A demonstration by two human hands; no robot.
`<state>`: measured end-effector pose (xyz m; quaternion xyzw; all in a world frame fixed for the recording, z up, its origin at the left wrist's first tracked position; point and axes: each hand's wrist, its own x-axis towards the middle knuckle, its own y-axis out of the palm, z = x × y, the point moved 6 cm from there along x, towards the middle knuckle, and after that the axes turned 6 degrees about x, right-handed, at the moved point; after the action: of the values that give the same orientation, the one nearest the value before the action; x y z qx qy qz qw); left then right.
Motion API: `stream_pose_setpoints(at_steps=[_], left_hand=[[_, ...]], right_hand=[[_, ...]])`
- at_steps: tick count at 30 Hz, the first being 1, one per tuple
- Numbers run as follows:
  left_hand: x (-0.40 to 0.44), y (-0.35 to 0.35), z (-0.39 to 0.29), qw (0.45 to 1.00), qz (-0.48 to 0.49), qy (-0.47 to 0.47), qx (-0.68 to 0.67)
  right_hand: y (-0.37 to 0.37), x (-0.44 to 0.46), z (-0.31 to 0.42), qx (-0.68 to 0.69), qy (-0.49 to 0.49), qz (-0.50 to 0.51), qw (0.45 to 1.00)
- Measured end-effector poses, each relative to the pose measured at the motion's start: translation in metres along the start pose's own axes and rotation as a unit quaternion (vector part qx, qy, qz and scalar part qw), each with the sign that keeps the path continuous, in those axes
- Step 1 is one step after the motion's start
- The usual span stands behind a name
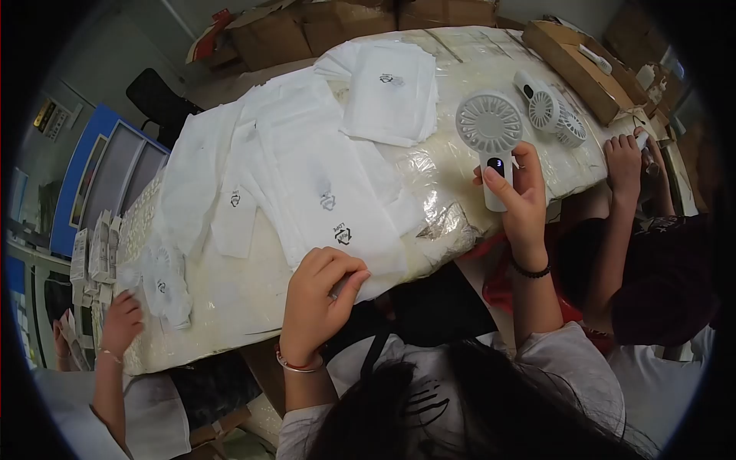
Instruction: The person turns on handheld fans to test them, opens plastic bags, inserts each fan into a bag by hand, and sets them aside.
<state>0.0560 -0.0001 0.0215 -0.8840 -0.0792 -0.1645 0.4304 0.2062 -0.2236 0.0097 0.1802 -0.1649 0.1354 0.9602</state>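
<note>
Gripping the pale handheld fan (pixel 491 142) by its handle, my right hand (pixel 524 192) holds it over the tabletop (pixel 207 326), display lit. My left hand (pixel 320 287) curls at the white bags' (pixel 307 184) near edge; I cannot tell whether it pinches one.

The held fan (pixel 490 134) is coloured pale grey, and its black display (pixel 496 165) is lit in white. The white plastic bags (pixel 307 165) are printed with black triangular marks (pixel 342 235). The table cover (pixel 222 307) is tinted cream. Brown is seen on the open box (pixel 553 55).
</note>
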Motion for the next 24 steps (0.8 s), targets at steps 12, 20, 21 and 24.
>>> stream_pose_setpoints(at_steps=[12, 20, 21, 24], left_hand=[[0.002, -0.014, -0.012, 0.987, -0.147, -0.046, -0.05], [-0.006, 0.001, -0.023, 0.984, -0.116, -0.01, -0.132], [-0.01, 0.0, -0.016, 0.977, -0.129, -0.032, -0.168], [-0.022, -0.008, -0.014, 0.965, -0.172, -0.013, -0.197]], right_hand=[[0.029, -0.056, 0.001, 0.39, 0.236, 0.222, 0.862], [0.073, -0.119, -0.04, 0.405, 0.45, 0.348, 0.716], [0.075, -0.119, -0.04, 0.445, 0.459, 0.35, 0.685], [0.072, -0.118, -0.044, 0.389, 0.456, 0.317, 0.735]])
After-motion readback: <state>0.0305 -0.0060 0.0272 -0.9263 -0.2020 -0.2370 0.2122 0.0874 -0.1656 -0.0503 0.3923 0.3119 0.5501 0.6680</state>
